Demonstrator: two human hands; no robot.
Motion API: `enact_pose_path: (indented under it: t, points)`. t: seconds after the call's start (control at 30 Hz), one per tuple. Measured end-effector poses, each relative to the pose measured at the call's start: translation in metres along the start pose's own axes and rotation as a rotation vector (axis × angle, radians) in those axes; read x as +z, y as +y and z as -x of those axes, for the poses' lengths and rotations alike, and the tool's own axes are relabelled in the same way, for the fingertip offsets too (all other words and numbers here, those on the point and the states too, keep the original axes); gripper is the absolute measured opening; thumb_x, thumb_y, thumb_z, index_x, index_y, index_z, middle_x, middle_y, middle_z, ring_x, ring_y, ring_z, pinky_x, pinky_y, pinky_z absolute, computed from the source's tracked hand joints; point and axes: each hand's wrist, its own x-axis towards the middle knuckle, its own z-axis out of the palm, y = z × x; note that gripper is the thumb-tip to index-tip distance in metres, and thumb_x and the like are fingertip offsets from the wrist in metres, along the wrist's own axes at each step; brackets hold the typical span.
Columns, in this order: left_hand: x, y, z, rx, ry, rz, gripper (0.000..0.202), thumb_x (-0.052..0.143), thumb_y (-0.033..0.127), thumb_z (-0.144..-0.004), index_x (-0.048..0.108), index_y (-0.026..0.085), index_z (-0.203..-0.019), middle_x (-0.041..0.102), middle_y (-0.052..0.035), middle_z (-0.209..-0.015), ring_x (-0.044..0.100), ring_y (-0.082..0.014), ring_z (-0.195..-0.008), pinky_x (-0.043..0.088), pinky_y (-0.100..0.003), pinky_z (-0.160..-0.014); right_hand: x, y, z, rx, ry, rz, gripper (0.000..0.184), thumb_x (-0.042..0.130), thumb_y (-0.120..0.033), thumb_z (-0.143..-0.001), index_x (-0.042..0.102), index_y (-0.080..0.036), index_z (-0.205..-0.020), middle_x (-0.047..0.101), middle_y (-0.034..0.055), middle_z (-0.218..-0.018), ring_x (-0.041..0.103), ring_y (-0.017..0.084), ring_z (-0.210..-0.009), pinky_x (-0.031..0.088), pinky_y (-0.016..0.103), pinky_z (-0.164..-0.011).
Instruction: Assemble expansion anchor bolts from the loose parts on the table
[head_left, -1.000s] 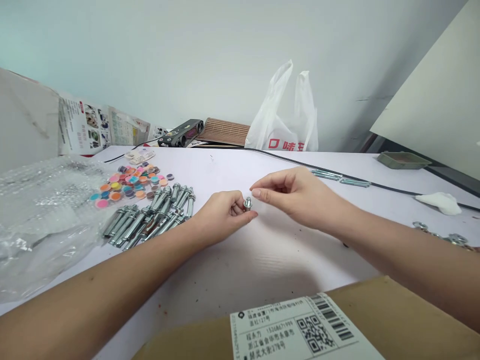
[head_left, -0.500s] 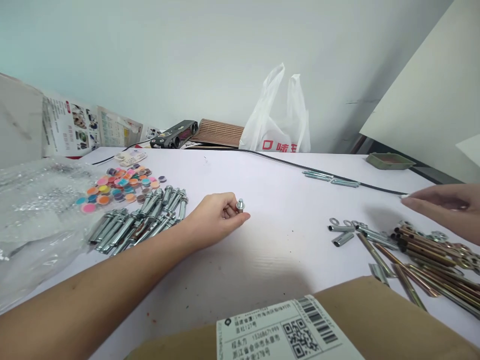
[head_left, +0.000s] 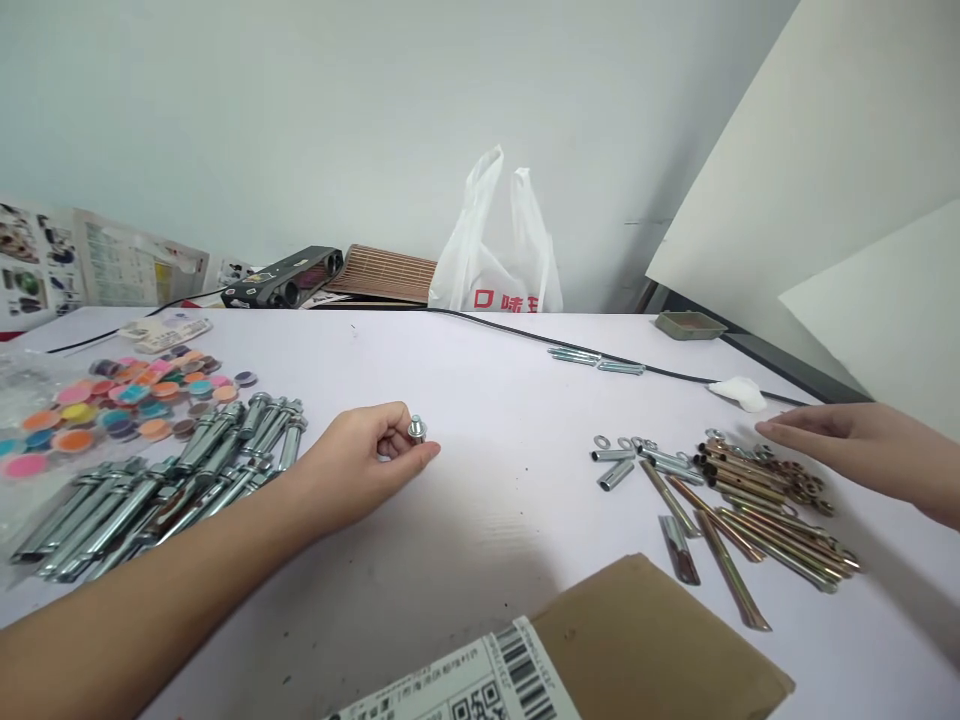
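My left hand [head_left: 371, 455] is closed around an expansion bolt [head_left: 417, 430], its threaded tip and washer poking up between thumb and fingers. Beside my left forearm lies a heap of assembled silver expansion bolts [head_left: 217, 450]. On the right, my right hand [head_left: 862, 450] hovers with fingers stretched out, just behind and right of the brass-coloured nuts [head_left: 806, 485]. Brass-coloured sleeves [head_left: 742, 475] and long bolt rods [head_left: 787, 545] are piled in front of it. Silver sleeves [head_left: 616, 475] and flat washers [head_left: 601, 442] lie left of that pile.
A cardboard box [head_left: 660, 640] with a label stands at the near edge. Coloured discs [head_left: 154, 395] lie far left by clear plastic wrap [head_left: 30, 400]. Behind are silver rods [head_left: 574, 355], a black cable [head_left: 510, 328], a white plastic bag [head_left: 495, 260] and a green tray [head_left: 690, 325].
The view has swung right, so the table's things sit further left. My right hand has moved right and lower, closer to the nuts. My left hand keeps hold of the expansion bolt.
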Motion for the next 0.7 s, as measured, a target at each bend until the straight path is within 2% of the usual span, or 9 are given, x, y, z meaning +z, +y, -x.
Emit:
enact_pose_path:
  t: [0.17, 0.27, 0.37, 0.57, 0.7]
  points:
    - [0.0, 0.003, 0.0, 0.004, 0.002, 0.0, 0.031, 0.056, 0.045, -0.078, 0.045, 0.019, -0.064, 0.049, 0.0039, -0.056, 0.04, -0.0102, -0.054, 0.033, -0.022, -0.052, 0.004, -0.014, 0.008, -0.133, -0.011, 0.004, 0.034, 0.06, -0.06, -0.072, 0.07, -0.027, -0.077, 0.068, 0.008, -0.094, 0.061, 0.03, -0.089, 0.041, 0.042, -0.079]
    - [0.0, 0.003, 0.0, -0.002, 0.006, 0.004, 0.03, 0.056, 0.045, -0.078, 0.046, 0.019, -0.065, 0.05, 0.0042, -0.057, 0.041, -0.0099, -0.054, 0.033, -0.022, -0.052, 0.013, -0.03, 0.011, -0.13, -0.074, 0.103, 0.036, 0.057, -0.06, -0.074, 0.067, -0.026, -0.074, 0.065, 0.0071, -0.078, 0.059, 0.028, -0.075, 0.04, 0.04, -0.068]
    - [0.0, 0.003, 0.0, -0.006, 0.007, 0.014, 0.03, 0.057, 0.044, -0.077, 0.046, 0.019, -0.065, 0.051, 0.0044, -0.057, 0.042, -0.0096, -0.054, 0.033, -0.022, -0.052, 0.024, -0.037, 0.009, -0.137, -0.034, 0.194, 0.045, 0.048, -0.065, -0.077, 0.062, -0.023, -0.066, 0.056, 0.0057, -0.061, 0.054, 0.024, -0.06, 0.035, 0.037, -0.06]
    - [0.001, 0.002, 0.002, 0.005, 0.009, 0.062, 0.029, 0.057, 0.042, -0.077, 0.045, 0.019, -0.065, 0.051, 0.0045, -0.057, 0.042, -0.0093, -0.053, 0.033, -0.022, -0.051, 0.036, -0.029, 0.003, -0.274, 0.063, 0.269, 0.053, 0.043, -0.069, -0.078, 0.06, -0.022, -0.061, 0.056, 0.0066, -0.058, 0.051, 0.022, -0.055, 0.035, 0.037, -0.059]
    - [0.002, 0.001, 0.002, 0.007, 0.008, 0.089, 0.029, 0.057, 0.042, -0.077, 0.044, 0.019, -0.064, 0.051, 0.004, -0.057, 0.043, -0.0097, -0.053, 0.033, -0.022, -0.05, 0.026, -0.046, 0.014, -0.294, 0.122, 0.275, 0.046, 0.052, -0.064, -0.076, 0.063, -0.02, -0.064, 0.06, 0.0081, -0.063, 0.053, 0.021, -0.057, 0.037, 0.037, -0.061]
